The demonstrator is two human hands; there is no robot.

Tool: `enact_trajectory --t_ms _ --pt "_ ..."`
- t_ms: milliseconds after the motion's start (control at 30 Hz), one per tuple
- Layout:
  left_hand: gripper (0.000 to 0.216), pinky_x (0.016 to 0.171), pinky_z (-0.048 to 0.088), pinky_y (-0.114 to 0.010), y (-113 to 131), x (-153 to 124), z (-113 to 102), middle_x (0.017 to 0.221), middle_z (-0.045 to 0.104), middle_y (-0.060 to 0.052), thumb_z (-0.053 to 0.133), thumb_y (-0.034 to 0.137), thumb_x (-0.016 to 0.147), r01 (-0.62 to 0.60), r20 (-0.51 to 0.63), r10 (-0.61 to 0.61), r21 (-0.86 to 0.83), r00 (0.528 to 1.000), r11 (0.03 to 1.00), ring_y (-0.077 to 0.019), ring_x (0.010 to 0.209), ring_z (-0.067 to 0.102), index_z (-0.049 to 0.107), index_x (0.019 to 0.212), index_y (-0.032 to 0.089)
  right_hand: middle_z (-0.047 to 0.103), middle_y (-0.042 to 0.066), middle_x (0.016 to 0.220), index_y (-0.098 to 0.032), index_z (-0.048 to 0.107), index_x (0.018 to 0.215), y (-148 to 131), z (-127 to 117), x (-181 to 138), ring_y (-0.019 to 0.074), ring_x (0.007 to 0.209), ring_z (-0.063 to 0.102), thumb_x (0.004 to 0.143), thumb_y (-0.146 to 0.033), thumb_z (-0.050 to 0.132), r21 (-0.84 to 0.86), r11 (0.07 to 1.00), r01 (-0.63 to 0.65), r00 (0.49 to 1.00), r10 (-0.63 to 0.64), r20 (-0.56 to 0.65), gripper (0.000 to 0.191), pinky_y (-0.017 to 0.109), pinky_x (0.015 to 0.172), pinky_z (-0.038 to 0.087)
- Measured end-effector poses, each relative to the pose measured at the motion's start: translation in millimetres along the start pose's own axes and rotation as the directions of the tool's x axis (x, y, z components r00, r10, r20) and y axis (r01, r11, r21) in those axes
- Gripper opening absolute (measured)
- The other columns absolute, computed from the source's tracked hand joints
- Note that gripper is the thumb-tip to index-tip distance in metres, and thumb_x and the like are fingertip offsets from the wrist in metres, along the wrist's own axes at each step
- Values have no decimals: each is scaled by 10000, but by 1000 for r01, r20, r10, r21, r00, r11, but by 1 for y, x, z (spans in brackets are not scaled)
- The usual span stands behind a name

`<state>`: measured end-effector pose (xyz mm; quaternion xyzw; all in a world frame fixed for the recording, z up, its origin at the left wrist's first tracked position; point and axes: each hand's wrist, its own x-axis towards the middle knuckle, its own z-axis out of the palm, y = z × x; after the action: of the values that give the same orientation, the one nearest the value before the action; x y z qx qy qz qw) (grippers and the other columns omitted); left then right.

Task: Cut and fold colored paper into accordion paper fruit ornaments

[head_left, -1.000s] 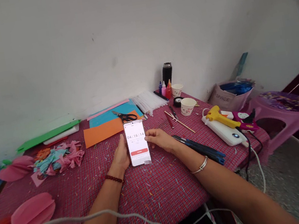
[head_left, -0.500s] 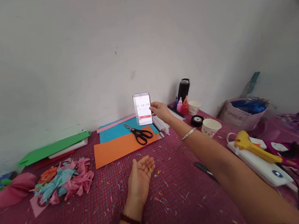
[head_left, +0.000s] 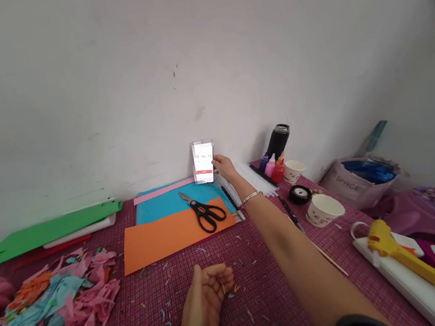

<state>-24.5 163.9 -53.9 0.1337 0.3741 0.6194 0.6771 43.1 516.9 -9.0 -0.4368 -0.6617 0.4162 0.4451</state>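
With my right hand [head_left: 224, 166] I grip the right edge of a smartphone [head_left: 203, 165], its lit screen facing me. It stands nearly upright by the wall, over the back of a blue sheet [head_left: 166, 204]. My left hand [head_left: 208, 299] lies palm up above the checked cloth, fingers loosely curled and apart, with small yellow scraps beside the fingertips. Black-handled scissors [head_left: 206, 214] rest across an orange sheet [head_left: 164, 243] and the blue one, between my hands and the wall.
Crumpled paper scraps [head_left: 66, 302] are heaped at left, below green sheets [head_left: 55, 230]. To the right stand paper cups [head_left: 324, 209], black tape [head_left: 299, 194], paint bottles [head_left: 277, 170] and a black flask [head_left: 280, 141]. A yellow glue gun [head_left: 409, 254] lies on a white power strip [head_left: 405, 282].
The phone has been moved back toward the wall and tilted slightly, still in my right hand. My left hand's fingers curl a little more. The view has come closer to the table.
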Motion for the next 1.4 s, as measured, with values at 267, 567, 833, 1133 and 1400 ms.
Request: enact_trajectory --t_ms 267,567,833,1133,1400 --pt "492 925 452 -371 2 -1 2 902 702 -164 379 451 932 7 -20 -6 23 1000 1000 -247 926 639 742 829 135 599 86 1149 -154 555 1180 7 2 -5 199 954 616 919 -314 551 -27 996 -83 993 85 82 306 396 799 534" --pt "500 887 451 -369 2 -3 5 856 707 -146 502 549 857 -8 -6 8 2 1000 1000 -234 877 640 721 820 101 580 83 1191 -157 558 1189 -8 0 -6 225 1002 602 912 -329 561 -232 966 -117 980 150 130 326 419 831 523" --pt "486 860 467 -353 2 -3 7 841 709 -131 511 537 861 -48 18 47 22 999 999 -216 855 645 708 822 95 582 114 1227 -158 562 1198 -33 -14 -20 227 1083 570 936 -260 506 -448 894 19 1000 -21 1 287 422 921 468" --pt "462 809 518 -410 10 -5 8 839 701 -171 550 538 775 -234 55 229 354 972 906 -226 792 671 654 826 91 726 44 965 -183 700 982 -80 -11 -158 172 870 646 848 -157 527 -517 752 409 884 -186 429 220 270 791 462" --pt "383 847 486 -357 75 6 -7 965 685 -137 403 401 839 -260 -24 524 848 852 461 -224 917 643 639 928 112 716 89 954 -161 695 955 -70 -27 -279 203 868 641 851 -156 517 -555 669 494 804 -110 584 206 291 793 439"
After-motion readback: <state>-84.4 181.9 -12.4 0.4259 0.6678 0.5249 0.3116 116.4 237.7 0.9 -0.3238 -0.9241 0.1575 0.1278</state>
